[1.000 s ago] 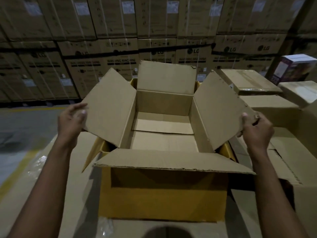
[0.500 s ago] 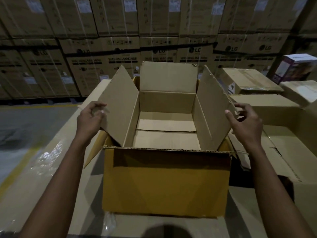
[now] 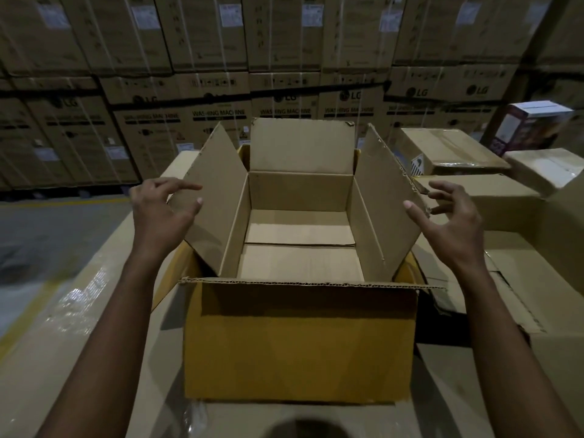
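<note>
Left hand (image 3: pixel 158 216), right hand (image 3: pixel 452 226), upright box (image 3: pixel 300 343)

The left flap (image 3: pixel 218 197) and right flap (image 3: pixel 385 200) now stand steeper; left hand (image 3: pixel 161 213) and right hand (image 3: pixel 448 222) loosen, fingers spread.

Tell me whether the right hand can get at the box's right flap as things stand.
Probably yes: the right hand hovers open just beside the right flap, thumb near its edge, nothing between them.

Behind the open box (image 3: pixel 300 339), the white labels (image 3: pixel 230 14) on the stacked cartons (image 3: pixel 347 42) are too blurred to read. In front of the box, a dark round shape (image 3: pixel 303 429) is cut off by the bottom edge.
</note>
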A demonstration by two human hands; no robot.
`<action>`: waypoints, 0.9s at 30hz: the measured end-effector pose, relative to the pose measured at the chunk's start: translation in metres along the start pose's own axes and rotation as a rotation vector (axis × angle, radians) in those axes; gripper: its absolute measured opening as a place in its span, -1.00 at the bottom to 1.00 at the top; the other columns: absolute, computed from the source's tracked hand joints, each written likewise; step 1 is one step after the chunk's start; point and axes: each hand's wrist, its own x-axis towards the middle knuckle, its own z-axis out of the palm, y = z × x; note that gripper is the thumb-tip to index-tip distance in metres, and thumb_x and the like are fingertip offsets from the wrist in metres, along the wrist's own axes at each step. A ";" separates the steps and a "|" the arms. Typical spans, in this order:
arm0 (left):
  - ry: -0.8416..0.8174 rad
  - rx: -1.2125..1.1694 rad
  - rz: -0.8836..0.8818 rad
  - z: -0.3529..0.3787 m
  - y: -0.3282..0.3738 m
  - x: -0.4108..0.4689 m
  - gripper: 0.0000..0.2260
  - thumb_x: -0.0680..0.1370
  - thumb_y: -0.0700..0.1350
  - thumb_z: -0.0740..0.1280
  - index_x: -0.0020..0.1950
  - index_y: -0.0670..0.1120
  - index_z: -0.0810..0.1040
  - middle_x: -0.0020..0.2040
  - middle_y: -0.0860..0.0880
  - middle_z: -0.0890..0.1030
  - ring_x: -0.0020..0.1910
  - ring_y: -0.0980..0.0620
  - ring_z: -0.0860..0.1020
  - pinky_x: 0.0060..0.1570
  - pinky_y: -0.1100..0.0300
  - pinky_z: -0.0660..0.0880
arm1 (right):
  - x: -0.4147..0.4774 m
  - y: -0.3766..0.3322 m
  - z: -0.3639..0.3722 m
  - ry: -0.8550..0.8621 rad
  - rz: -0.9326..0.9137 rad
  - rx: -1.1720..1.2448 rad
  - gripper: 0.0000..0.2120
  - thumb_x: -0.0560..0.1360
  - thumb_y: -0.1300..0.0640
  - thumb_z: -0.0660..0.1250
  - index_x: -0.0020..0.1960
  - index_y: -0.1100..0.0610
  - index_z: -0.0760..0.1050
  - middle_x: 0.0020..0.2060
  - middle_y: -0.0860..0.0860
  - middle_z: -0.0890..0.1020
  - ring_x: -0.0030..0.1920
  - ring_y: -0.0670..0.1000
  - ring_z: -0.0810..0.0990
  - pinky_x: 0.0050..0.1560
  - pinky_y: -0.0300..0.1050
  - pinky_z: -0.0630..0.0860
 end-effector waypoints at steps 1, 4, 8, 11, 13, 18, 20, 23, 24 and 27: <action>-0.001 0.014 0.008 -0.002 0.007 -0.002 -0.74 0.55 -0.05 0.48 0.24 0.08 0.67 0.32 -0.12 0.54 0.40 -0.19 0.32 0.20 0.05 0.26 | 0.000 -0.001 -0.001 0.003 0.000 0.007 -0.42 0.49 -0.21 0.49 0.42 -0.04 0.43 0.28 0.05 0.59 0.14 0.05 0.60 0.01 0.05 0.60; 0.031 0.029 0.104 -0.009 0.037 -0.010 -0.73 0.55 -0.04 0.47 0.25 0.04 0.65 0.33 -0.15 0.51 0.43 -0.20 0.31 0.32 -0.10 0.37 | -0.003 0.001 -0.008 0.008 0.048 0.115 -0.48 0.55 -0.24 0.42 0.42 -0.08 0.43 0.27 -0.02 0.58 0.14 -0.07 0.58 0.01 0.01 0.59; 0.096 -0.023 0.402 0.005 0.108 -0.040 -0.76 0.59 -0.03 0.41 0.24 -0.02 0.65 0.33 -0.17 0.53 0.43 -0.22 0.34 0.37 0.02 0.24 | -0.018 0.016 -0.024 0.045 0.153 0.306 -0.60 0.58 -0.31 0.31 0.36 -0.20 0.47 0.21 -0.14 0.58 0.22 -0.08 0.58 0.00 0.04 0.64; -0.009 -0.138 0.543 0.046 0.162 -0.074 -0.76 0.58 -0.03 0.39 0.23 -0.03 0.65 0.29 -0.13 0.56 0.41 -0.17 0.39 0.38 0.24 0.18 | -0.033 0.033 -0.032 0.073 0.223 0.339 -0.62 0.58 -0.33 0.28 0.34 -0.22 0.50 0.26 -0.03 0.60 0.26 0.04 0.58 0.00 0.05 0.65; -0.107 -0.256 0.588 0.083 0.196 -0.101 -0.77 0.58 -0.06 0.40 0.23 -0.02 0.65 0.28 -0.09 0.57 0.41 -0.11 0.39 0.37 0.18 0.24 | -0.042 0.043 -0.040 0.085 0.250 0.357 -0.64 0.57 -0.34 0.28 0.28 -0.23 0.54 0.23 -0.02 0.63 0.24 0.05 0.60 0.01 0.03 0.64; -0.438 -0.574 0.482 0.161 0.264 -0.192 -0.83 0.64 -0.04 0.35 0.22 0.04 0.63 0.16 0.10 0.60 0.28 0.11 0.46 0.26 0.21 0.40 | -0.056 0.079 -0.070 0.117 0.308 0.367 -0.71 0.55 -0.33 0.26 0.11 -0.23 0.64 0.08 -0.15 0.70 0.14 -0.02 0.65 0.17 0.13 0.57; -0.521 -0.644 0.445 0.178 0.286 -0.232 -0.87 0.65 -0.04 0.34 0.18 0.05 0.63 0.11 0.16 0.60 0.21 0.18 0.49 0.19 0.21 0.47 | -0.058 0.100 -0.088 0.149 0.336 0.359 -0.71 0.57 -0.30 0.26 0.10 -0.19 0.65 0.07 -0.16 0.71 0.13 -0.02 0.65 0.17 0.10 0.56; -0.686 -0.699 0.239 0.209 0.310 -0.279 -0.88 0.60 0.07 0.37 0.11 0.14 0.63 0.06 0.26 0.57 0.16 0.20 0.52 0.16 0.10 0.53 | -0.056 0.137 -0.122 0.204 0.370 0.341 -0.76 0.65 -0.18 0.25 0.09 -0.13 0.66 0.04 -0.20 0.72 0.07 -0.10 0.66 0.08 -0.08 0.54; -0.758 -0.683 0.050 0.222 0.315 -0.290 -0.80 0.53 0.20 0.37 0.10 0.19 0.60 0.07 0.29 0.54 0.19 0.17 0.52 0.17 0.05 0.55 | -0.055 0.150 -0.135 0.230 0.396 0.346 -0.78 0.68 -0.13 0.25 0.07 -0.12 0.65 0.00 -0.22 0.73 0.02 -0.16 0.66 0.04 -0.14 0.53; -1.025 -0.616 -0.674 0.265 0.331 -0.307 -0.41 0.31 0.41 0.47 0.24 0.17 0.51 0.33 0.17 0.44 0.39 -0.05 0.44 0.39 -0.12 0.45 | -0.055 0.190 -0.173 0.343 0.496 0.328 -0.80 0.69 -0.07 0.28 0.00 -0.08 0.65 -0.06 -0.17 0.73 -0.10 -0.20 0.64 -0.03 -0.15 0.51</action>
